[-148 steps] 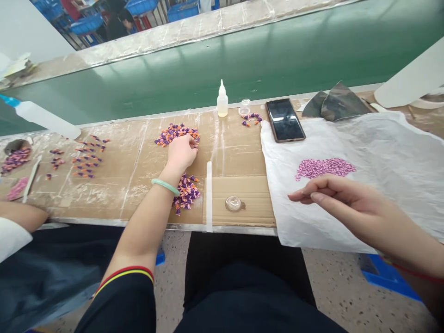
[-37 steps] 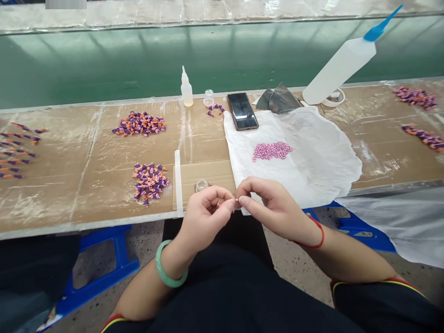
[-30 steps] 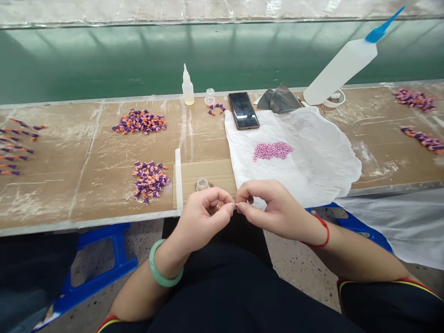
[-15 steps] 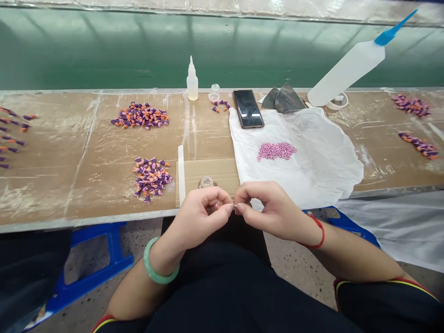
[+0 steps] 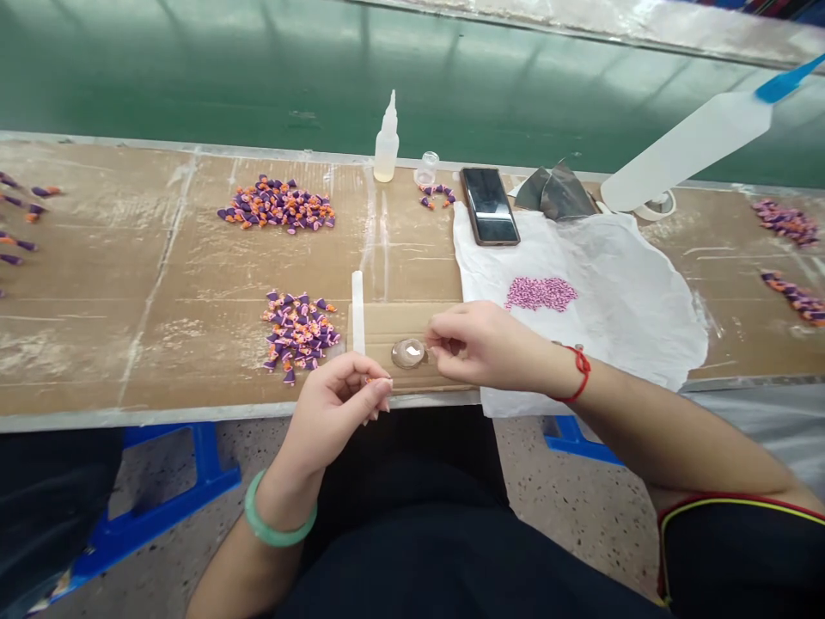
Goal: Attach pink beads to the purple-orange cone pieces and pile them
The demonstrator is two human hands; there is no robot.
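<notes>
My left hand (image 5: 336, 406) is closed in a pinch on a small orange and purple piece near the table's front edge. My right hand (image 5: 477, 344) is also pinched, its fingertips right beside a small clear round dish (image 5: 408, 352) on the cardboard; what it holds is too small to make out. A heap of purple and orange pieces (image 5: 297, 330) lies just left of a white stick (image 5: 357, 300). A second, wider heap (image 5: 278, 205) lies further back. Tiny pink beads (image 5: 540, 293) sit on a white sheet (image 5: 638, 301) behind my right hand.
A small glue bottle (image 5: 387, 150), a clear cap (image 5: 426, 168), a few loose pieces (image 5: 436, 195) and a black phone (image 5: 489, 205) stand along the back. A big squeeze bottle (image 5: 689, 155) with a blue nozzle lies at right. More pieces lie at both far ends. A green conveyor belt (image 5: 258, 77) runs behind.
My hands have parted. The right hand moved forward to the clear dish; the left hand dropped back a little, still pinching its piece. The view shifted left.
</notes>
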